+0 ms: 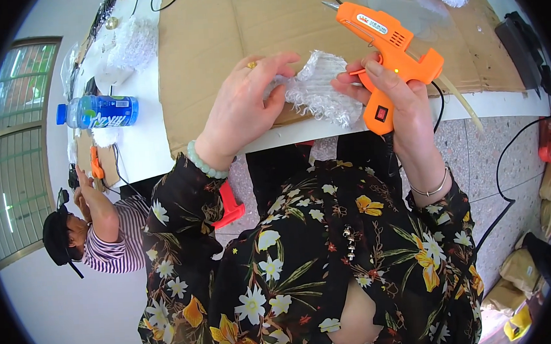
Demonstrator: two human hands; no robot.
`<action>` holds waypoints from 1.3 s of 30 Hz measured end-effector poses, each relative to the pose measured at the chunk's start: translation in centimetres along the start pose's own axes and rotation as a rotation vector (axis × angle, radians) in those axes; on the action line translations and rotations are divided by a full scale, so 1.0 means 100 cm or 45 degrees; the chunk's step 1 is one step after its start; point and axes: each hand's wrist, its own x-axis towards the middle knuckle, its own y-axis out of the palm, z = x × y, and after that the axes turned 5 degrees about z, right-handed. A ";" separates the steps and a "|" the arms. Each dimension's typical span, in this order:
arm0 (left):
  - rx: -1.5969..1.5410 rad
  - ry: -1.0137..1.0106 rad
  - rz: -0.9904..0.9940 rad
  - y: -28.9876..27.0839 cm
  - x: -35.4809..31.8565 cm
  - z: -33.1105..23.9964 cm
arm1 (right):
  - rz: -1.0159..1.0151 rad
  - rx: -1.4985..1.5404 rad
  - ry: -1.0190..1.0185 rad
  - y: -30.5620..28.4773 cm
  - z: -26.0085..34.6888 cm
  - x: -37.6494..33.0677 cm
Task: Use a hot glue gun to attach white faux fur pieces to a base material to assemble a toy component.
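My right hand (403, 97) is wrapped round the handle of an orange hot glue gun (377, 33), fingers at its trigger. The gun's metal nozzle points up and to the left, and a pale glue stick (460, 100) sticks out behind it. At the table's near edge lies a white fluffy, ribbed piece of fabric (324, 88). My left hand (241, 102) holds its left edge between thumb and fingers. Fingertips of my right hand come close to the fabric's right side; whether they touch it I cannot tell.
Brown cardboard (218, 32) covers the white table. A blue-labelled bottle (101, 111) lies on its side at the left, near white fluffy material (133, 45). A co-worker in a striped shirt (120, 242) sits beyond, by another orange glue gun (96, 163). A black cable (501, 204) hangs at the right.
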 end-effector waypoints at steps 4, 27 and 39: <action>0.057 0.077 -0.018 0.002 -0.004 0.002 | -0.005 -0.020 -0.006 0.000 0.000 0.000; 0.099 -0.097 -0.267 -0.032 -0.018 0.005 | -0.002 -0.045 0.013 0.002 0.002 0.001; 0.157 -0.079 0.058 -0.014 -0.016 0.002 | -0.011 -0.079 -0.055 -0.001 0.025 0.002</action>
